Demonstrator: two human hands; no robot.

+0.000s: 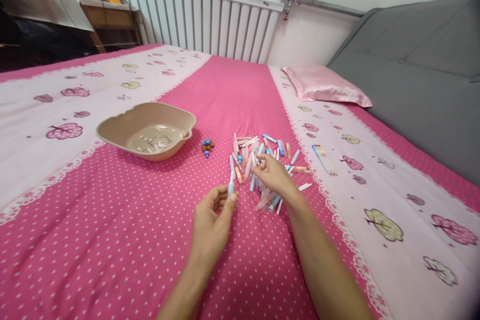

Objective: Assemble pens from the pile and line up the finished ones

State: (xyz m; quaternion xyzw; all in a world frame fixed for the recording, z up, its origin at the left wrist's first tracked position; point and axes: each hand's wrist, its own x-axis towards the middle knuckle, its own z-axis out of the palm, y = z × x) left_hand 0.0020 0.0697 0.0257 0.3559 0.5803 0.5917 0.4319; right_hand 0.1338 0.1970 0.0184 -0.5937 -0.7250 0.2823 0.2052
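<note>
On the pink bed (131, 230), left hand (212, 220) pinches a light-blue pen piece (231, 186); right hand (275, 176) curls, fingering the pen pile (258, 155).

- You have one view — the camera worn on your head, looking forward and down across the bed (112, 240).
- It sits near your left hand (210, 222) and right hand (275, 175), both low in centre frame.
- It faces the radiator (195, 20) at the far wall.
</note>
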